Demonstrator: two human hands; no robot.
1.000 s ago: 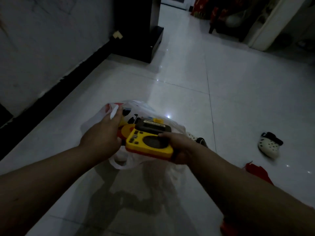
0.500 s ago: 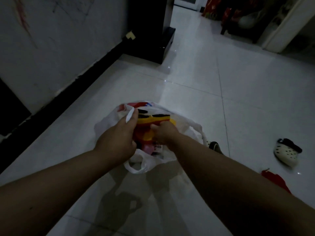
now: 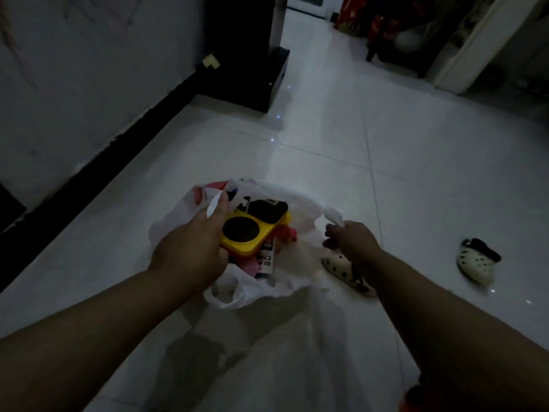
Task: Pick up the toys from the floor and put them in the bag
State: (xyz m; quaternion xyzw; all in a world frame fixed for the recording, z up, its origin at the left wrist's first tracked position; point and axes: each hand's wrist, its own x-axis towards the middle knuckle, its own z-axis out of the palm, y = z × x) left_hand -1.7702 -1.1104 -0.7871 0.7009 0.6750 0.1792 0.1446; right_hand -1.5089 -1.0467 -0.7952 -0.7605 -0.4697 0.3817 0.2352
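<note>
Toys fill a white plastic bag (image 3: 300,275) that sits on the pale tiled floor (image 3: 326,150) in a dim room. On top lies a yellow toy (image 3: 261,237) with a round black disc and a black block on its face. A pink piece (image 3: 287,235) and a small printed box (image 3: 265,261) show beside and below it, all inside the bag's open mouth.

I hold the bag open with both hands. My left hand (image 3: 190,248) is curled round the bag's left edge, a strip of white plastic showing between the fingers, with its knuckles just beside the yellow toy. My right hand (image 3: 350,239) pinches the bag's right rim and holds it out to the side.

A cream shoe (image 3: 341,269) with dark holes lies on the floor, touching the bag's right side and partly hidden under my right wrist. A matching second shoe (image 3: 475,263) lies well apart to the right. Something red (image 3: 416,396) shows at the bottom right corner, too dark to tell what it is. A black cabinet (image 3: 249,55) stands against the wall at the far left, and a black skirting board (image 3: 118,144) runs along the foot of the wall.
</note>
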